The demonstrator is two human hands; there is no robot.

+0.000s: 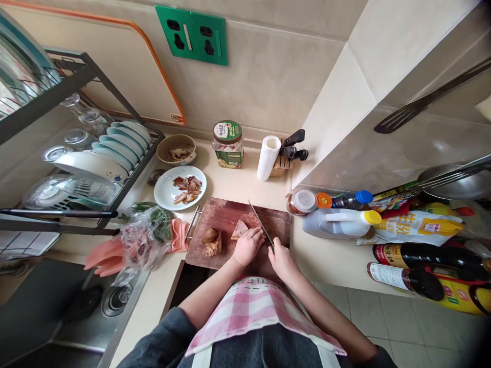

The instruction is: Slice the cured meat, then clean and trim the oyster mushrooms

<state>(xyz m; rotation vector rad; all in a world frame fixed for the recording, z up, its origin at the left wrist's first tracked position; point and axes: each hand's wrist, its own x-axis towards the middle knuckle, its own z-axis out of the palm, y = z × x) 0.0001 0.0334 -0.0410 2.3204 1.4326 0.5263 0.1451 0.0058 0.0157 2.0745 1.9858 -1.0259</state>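
Note:
A knife point(259, 216) is in my right hand point(282, 259), its fingers wrapped round the handle and its blade slanting away to the upper left over the wooden cutting board point(230, 207). Just left of the blade, my left hand point(248, 247) presses bent fingers on a piece of cooked meat point(240, 229), which shows past the knuckles; the fingertips are partly hidden. Another chunk of meat point(213, 242) rests apart on the board's left side. Beyond the board, a white plate point(163, 190) bears sliced meat point(187, 187).
A dish rack point(130, 181) and sink point(126, 319) are at left, with bagged food point(143, 245) by the board. Behind stand a strainer bowl point(163, 148), a jar point(227, 145), a paper roll point(268, 158) and a knife block point(284, 164). Bottles point(337, 225) crowd the right.

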